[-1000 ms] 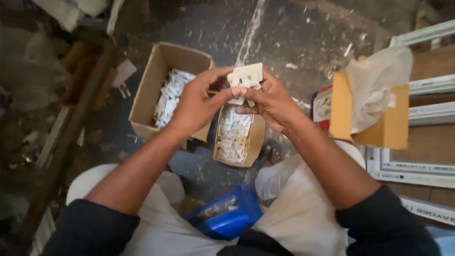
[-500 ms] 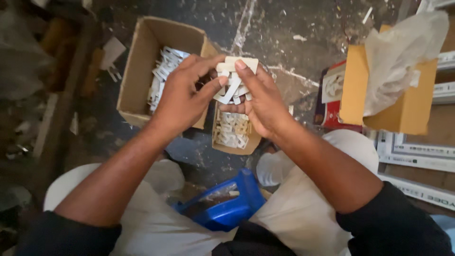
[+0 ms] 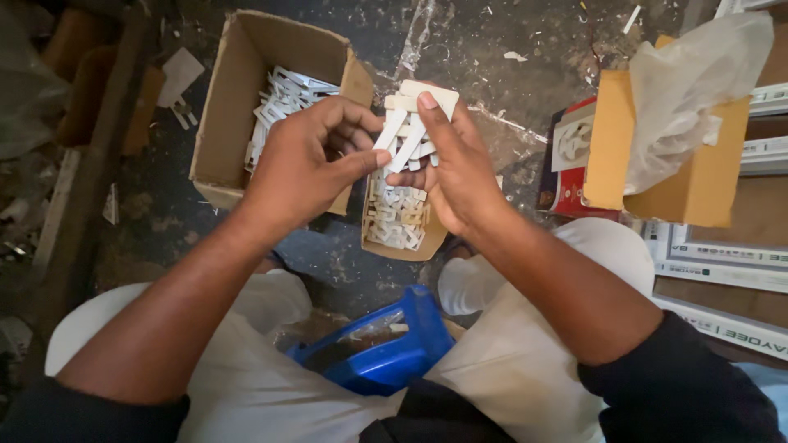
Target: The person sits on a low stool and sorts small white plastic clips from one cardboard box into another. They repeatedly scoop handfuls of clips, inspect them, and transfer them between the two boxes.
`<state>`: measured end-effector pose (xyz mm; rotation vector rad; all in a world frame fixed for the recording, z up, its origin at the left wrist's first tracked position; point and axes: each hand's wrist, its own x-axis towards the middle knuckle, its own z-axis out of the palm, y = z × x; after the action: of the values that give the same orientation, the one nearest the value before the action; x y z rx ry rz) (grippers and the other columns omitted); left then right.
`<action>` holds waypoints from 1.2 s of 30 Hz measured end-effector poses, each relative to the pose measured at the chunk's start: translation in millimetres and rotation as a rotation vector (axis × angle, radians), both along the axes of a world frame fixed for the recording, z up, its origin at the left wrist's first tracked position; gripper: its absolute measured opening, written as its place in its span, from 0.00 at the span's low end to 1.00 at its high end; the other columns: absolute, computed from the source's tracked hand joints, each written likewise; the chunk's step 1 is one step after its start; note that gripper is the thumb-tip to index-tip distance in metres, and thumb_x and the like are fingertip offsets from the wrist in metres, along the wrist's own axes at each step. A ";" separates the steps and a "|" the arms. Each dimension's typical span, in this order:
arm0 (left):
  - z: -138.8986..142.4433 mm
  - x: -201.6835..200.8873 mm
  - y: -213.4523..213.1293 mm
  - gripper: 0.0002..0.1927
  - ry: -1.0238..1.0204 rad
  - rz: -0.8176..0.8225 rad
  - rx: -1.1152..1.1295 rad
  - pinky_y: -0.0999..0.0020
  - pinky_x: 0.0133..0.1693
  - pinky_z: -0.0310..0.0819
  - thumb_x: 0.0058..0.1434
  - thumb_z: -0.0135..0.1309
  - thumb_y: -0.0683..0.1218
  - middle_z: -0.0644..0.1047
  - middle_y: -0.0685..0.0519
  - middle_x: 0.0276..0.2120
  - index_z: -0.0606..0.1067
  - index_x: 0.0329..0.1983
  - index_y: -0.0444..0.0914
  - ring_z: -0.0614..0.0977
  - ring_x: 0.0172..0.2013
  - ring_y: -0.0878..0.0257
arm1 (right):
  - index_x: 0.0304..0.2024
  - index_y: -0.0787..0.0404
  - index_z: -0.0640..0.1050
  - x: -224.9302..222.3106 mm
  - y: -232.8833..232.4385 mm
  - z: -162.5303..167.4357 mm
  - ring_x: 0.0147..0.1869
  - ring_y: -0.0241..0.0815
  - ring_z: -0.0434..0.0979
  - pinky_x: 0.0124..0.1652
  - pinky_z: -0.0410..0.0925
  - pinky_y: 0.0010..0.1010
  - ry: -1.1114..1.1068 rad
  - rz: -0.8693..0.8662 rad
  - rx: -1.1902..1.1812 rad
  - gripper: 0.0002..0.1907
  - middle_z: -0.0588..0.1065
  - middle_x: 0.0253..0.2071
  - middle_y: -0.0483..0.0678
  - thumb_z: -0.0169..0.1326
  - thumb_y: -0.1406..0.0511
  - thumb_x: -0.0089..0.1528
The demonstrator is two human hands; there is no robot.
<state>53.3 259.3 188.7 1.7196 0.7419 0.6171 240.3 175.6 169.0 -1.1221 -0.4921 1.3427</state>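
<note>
Both hands meet over the floor between my knees. My right hand [image 3: 460, 168] grips a bundle of small white plastic strips [image 3: 410, 123], its index finger laid across the top. My left hand [image 3: 308, 160] pinches one strip of the same bundle between thumb and forefinger. Directly below them lies a small open cardboard box [image 3: 402, 246] holding several loose white pieces. A larger open cardboard box [image 3: 226, 123] with more white strips stands to the left of my left hand.
A yellow cardboard box [image 3: 657, 172] with a clear plastic bag [image 3: 698, 74] in it stands at the right, with a red and white packet [image 3: 566, 156] beside it. White plastic profiles [image 3: 722, 271] lie at far right. A blue plastic stool [image 3: 386, 353] sits under me. Scraps litter the dark floor.
The view has shifted, so hands and boxes sit lower in frame. The flat white piece held a second ago is now a fanned bundle of strips, with my left fingers pinching one.
</note>
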 end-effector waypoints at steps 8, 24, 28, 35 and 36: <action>-4.3 -0.2 4.7 0.11 -0.118 -0.034 -0.092 0.75 0.39 0.75 0.65 0.64 0.43 0.78 0.55 0.36 0.81 0.48 0.35 0.78 0.36 0.73 | 0.59 0.55 0.67 0.9 0.4 0.0 0.46 0.42 0.83 0.34 0.80 0.37 0.003 -0.026 -0.012 0.21 0.78 0.47 0.48 0.50 0.53 0.69; -5.9 -13.4 7.5 0.07 -0.192 -0.027 0.078 0.71 0.51 0.76 0.66 0.59 0.36 0.80 0.52 0.46 0.82 0.46 0.35 0.82 0.49 0.65 | 0.60 0.55 0.69 6.0 0.4 -6.7 0.44 0.39 0.83 0.34 0.78 0.34 -0.057 -0.004 0.002 0.22 0.79 0.48 0.48 0.51 0.52 0.69; -10.4 -13.0 8.1 0.07 -0.157 0.006 0.075 0.71 0.50 0.76 0.67 0.59 0.36 0.82 0.53 0.42 0.83 0.46 0.36 0.83 0.45 0.65 | 0.60 0.57 0.68 5.1 -1.7 -5.8 0.43 0.39 0.82 0.35 0.79 0.34 -0.078 0.010 0.012 0.22 0.78 0.47 0.49 0.51 0.53 0.71; -7.2 -12.9 9.0 0.09 -0.196 0.038 0.167 0.74 0.51 0.76 0.66 0.54 0.35 0.80 0.54 0.45 0.81 0.47 0.35 0.82 0.47 0.68 | 0.61 0.57 0.65 3.8 0.9 -5.7 0.38 0.43 0.83 0.33 0.78 0.32 -0.097 0.029 -0.016 0.24 0.79 0.46 0.53 0.50 0.52 0.69; -7.9 -11.2 7.5 0.07 -0.215 0.043 0.108 0.75 0.49 0.77 0.67 0.56 0.36 0.78 0.55 0.45 0.80 0.47 0.35 0.81 0.47 0.69 | 0.62 0.57 0.64 3.8 0.4 -4.6 0.39 0.43 0.83 0.33 0.78 0.31 -0.097 0.029 -0.007 0.25 0.79 0.46 0.53 0.50 0.52 0.70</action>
<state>42.1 266.7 180.7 1.7059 0.6039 0.8703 244.0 176.0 164.3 -1.1939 -0.5772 1.3204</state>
